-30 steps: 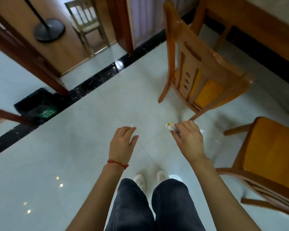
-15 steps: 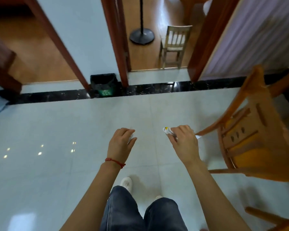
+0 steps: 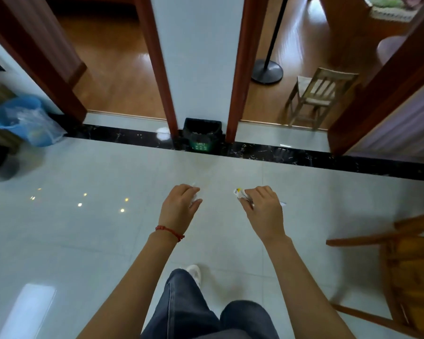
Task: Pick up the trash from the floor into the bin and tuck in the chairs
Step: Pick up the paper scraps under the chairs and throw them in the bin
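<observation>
The right hand point(image 3: 263, 209) pinched a crumpled white wrapper point(image 3: 241, 194) in curled fingers; the left hand point(image 3: 180, 206) curled round a small pale scrap point(image 3: 194, 200), barely visible. The black bin point(image 3: 201, 135) stood at twelve o'clock, well apart. A loose pinch could drop either scrap short of it.

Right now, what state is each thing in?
Left hand: holds white scrap.
Right hand: grips crumpled wrapper.
Black bin: upright, open, lined.
Blue bucket: upright, bag inside.
Chair: pulled out.
Small chair: upright.
</observation>
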`<state>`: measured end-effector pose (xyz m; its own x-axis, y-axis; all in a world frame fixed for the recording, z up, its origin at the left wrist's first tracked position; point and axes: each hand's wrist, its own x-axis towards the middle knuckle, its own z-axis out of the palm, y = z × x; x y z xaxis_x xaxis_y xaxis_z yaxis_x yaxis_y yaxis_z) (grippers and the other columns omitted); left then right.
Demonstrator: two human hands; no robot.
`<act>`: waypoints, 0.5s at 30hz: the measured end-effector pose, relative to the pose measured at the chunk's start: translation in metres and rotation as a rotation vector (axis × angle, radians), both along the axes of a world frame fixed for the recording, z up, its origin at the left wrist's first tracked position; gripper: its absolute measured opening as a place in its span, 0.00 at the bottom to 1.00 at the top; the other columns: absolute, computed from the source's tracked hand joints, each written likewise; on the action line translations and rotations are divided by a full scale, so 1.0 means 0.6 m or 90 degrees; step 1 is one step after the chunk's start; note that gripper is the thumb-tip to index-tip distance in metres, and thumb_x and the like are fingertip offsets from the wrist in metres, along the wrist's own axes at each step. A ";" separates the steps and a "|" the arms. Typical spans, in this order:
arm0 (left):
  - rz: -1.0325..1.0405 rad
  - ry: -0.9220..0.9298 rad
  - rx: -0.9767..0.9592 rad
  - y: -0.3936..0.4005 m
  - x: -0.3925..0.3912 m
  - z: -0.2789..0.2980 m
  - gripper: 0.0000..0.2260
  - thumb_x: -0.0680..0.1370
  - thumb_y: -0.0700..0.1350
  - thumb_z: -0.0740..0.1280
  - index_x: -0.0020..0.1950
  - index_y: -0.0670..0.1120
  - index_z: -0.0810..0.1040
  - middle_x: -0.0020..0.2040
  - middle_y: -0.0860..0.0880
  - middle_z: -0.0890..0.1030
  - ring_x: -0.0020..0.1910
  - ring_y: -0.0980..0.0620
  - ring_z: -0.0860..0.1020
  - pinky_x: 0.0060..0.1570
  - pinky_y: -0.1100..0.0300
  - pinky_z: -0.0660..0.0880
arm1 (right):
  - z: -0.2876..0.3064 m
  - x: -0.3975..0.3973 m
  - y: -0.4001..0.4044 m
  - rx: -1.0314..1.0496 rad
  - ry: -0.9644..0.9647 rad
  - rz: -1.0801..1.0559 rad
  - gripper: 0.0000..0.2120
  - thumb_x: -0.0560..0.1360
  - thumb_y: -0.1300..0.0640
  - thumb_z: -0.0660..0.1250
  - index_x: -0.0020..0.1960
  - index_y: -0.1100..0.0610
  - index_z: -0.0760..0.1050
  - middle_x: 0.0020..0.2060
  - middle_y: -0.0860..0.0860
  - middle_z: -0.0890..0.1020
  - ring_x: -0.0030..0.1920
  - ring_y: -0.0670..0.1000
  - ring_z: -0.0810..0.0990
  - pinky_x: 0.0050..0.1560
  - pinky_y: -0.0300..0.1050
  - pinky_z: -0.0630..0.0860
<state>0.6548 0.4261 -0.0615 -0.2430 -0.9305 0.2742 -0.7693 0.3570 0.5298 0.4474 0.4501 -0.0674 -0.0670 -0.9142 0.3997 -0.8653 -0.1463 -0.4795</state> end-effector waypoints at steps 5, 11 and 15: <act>0.008 -0.011 0.009 -0.091 0.071 0.004 0.14 0.62 0.31 0.77 0.45 0.35 0.80 0.38 0.40 0.81 0.36 0.41 0.79 0.37 0.56 0.77 | 0.012 0.065 -0.101 -0.003 0.015 0.010 0.07 0.70 0.57 0.68 0.37 0.60 0.76 0.29 0.53 0.75 0.32 0.56 0.73 0.35 0.46 0.69; 0.018 -0.006 0.015 -0.209 0.086 -0.011 0.14 0.61 0.31 0.77 0.44 0.35 0.81 0.37 0.40 0.80 0.35 0.41 0.79 0.38 0.59 0.74 | 0.010 0.067 -0.226 0.003 0.048 0.013 0.08 0.70 0.56 0.67 0.37 0.61 0.76 0.29 0.53 0.76 0.32 0.56 0.73 0.33 0.45 0.70; 0.014 -0.005 0.021 -0.308 0.076 -0.028 0.14 0.62 0.31 0.77 0.45 0.35 0.81 0.38 0.39 0.80 0.35 0.41 0.79 0.37 0.55 0.77 | -0.002 0.048 -0.326 0.017 0.045 0.016 0.06 0.67 0.62 0.74 0.37 0.62 0.77 0.30 0.55 0.78 0.32 0.57 0.75 0.34 0.45 0.72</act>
<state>0.7001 0.2414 -0.0781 -0.2246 -0.9441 0.2413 -0.7810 0.3225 0.5348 0.4763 0.2546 -0.0684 -0.0156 -0.9259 0.3774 -0.8932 -0.1567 -0.4214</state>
